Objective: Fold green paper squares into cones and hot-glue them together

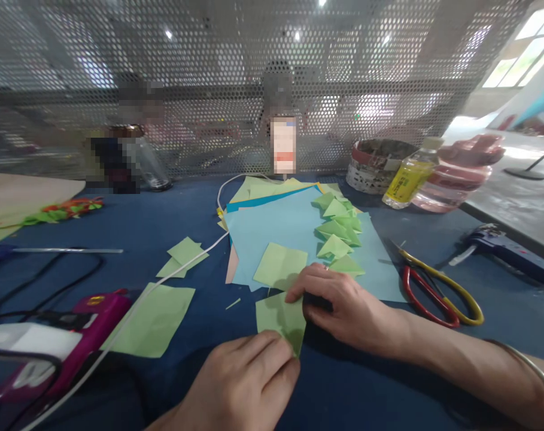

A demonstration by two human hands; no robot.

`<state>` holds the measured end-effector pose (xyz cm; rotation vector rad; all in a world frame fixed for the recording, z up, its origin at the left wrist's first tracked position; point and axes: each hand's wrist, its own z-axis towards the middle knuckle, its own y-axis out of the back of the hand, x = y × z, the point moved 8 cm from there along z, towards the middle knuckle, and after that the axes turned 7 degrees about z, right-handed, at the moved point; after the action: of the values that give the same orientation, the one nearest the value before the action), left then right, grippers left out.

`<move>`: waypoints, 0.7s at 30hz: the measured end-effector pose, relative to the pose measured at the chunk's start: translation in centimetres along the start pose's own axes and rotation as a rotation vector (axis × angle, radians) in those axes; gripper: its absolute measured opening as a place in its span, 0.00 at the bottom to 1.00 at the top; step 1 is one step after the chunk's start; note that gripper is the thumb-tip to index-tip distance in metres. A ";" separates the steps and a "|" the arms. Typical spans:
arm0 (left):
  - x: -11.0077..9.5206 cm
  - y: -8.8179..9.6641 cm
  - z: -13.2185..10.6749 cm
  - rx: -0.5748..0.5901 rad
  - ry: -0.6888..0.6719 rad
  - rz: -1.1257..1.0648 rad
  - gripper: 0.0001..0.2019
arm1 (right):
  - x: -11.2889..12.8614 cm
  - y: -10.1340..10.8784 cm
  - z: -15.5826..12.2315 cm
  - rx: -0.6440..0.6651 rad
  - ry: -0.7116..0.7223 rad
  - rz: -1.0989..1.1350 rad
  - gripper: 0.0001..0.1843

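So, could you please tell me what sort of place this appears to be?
Probably a paper-craft workbench: folded green pieces lie on a light blue sheet, with scissors nearby and a perforated panel behind.

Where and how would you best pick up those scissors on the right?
I'd take the scissors by their handle loops, probably from the near right: the loops lie on the near side, while the blades point away, leftward.

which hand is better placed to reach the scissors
Probably the right hand: the scissors lie on its side, while the left hand is farther away, on the green paper both hands touch.
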<state>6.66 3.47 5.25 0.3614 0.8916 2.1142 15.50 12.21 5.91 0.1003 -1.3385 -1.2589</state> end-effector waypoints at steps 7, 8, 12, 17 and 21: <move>0.4 1.0 0.5 -0.003 0.038 0.022 0.15 | 2.6 0.0 -1.8 -0.018 0.272 -0.513 0.18; 0.4 1.0 0.6 0.010 0.039 0.030 0.14 | 2.9 -0.2 -2.1 -0.005 0.298 -0.545 0.18; 0.7 0.7 0.7 0.081 0.073 0.028 0.06 | 3.7 -0.7 -2.5 0.050 0.356 -0.510 0.18; 1.0 -0.1 -0.1 0.157 0.052 0.105 0.11 | 4.6 -0.5 -2.5 0.064 0.418 -0.421 0.18; 1.0 1.0 0.3 0.075 0.026 0.180 0.13 | 4.8 -0.7 -2.7 0.096 0.437 -0.389 0.18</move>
<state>5.60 3.95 6.07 0.4688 0.9871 2.2588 15.82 6.98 7.69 0.6919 -1.0228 -1.3919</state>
